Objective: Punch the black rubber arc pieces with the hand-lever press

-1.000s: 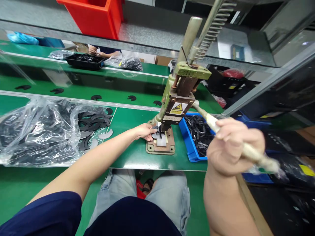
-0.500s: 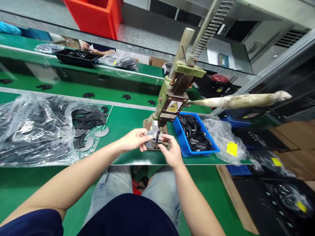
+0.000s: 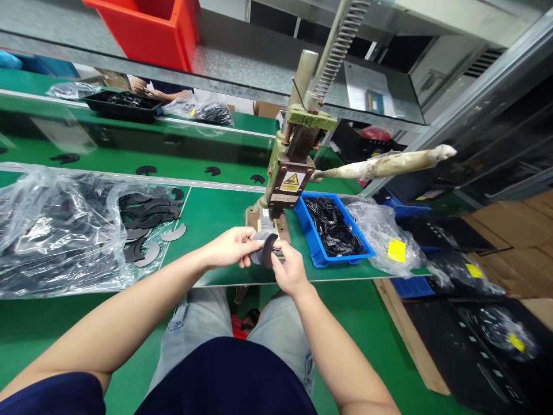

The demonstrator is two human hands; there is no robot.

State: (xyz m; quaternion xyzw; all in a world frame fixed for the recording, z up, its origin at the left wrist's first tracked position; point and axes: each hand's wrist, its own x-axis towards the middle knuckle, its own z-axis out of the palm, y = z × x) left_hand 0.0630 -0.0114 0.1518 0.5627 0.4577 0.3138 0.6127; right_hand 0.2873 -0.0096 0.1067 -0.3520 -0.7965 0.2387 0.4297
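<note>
Both hands pinch one curved black part (image 3: 263, 253) just in front of the press (image 3: 287, 184): left hand (image 3: 231, 246) on its left edge, right hand (image 3: 288, 266) on its right. The part is off the die; many loose parts (image 3: 147, 222) wait on the bench (image 3: 216, 213).

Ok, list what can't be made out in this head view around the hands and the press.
- Black part: held between left hand and right hand; fingers cover its ends, shape unclear.
- Press die area: hidden behind the hands and part.
- Blue bin: small black pieces inside, too small to tell apart.
- Clear bag: glare blurs the black pieces within.
- Red bin: cut off by the top edge.
</note>
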